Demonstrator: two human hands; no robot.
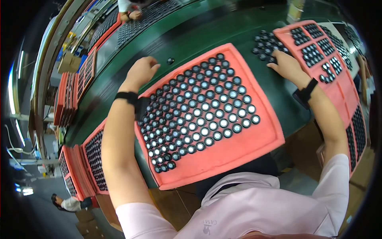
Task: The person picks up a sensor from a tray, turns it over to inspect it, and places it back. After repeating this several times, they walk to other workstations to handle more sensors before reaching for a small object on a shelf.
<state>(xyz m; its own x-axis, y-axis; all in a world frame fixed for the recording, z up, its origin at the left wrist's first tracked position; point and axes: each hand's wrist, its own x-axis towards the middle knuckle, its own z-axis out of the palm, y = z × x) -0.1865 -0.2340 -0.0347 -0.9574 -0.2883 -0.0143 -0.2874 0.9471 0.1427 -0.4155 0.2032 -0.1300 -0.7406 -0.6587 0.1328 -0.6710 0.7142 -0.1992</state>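
A pink foam tray [223,153] lies tilted before me, with rows of small black round lens-like parts [205,106] whose tops shine pale. Beyond its far left edge, my left hand [141,73] hovers with bent fingers and the thumb apart, nothing visible in it. A single black round part [170,61] lies on the green surface just right of those fingers. My right hand [285,67] reaches to a loose cluster of the same parts [266,42] at the far right. Its thumb and fingers close around one part at the cluster's near edge.
A green work surface [191,38] runs beneath everything. To the right stands a divided pink tray [342,95] with grouped black parts. Stacked pink trays [75,167] stand at the left. Across the surface, another person's hand [135,15] is over a further tray of parts.
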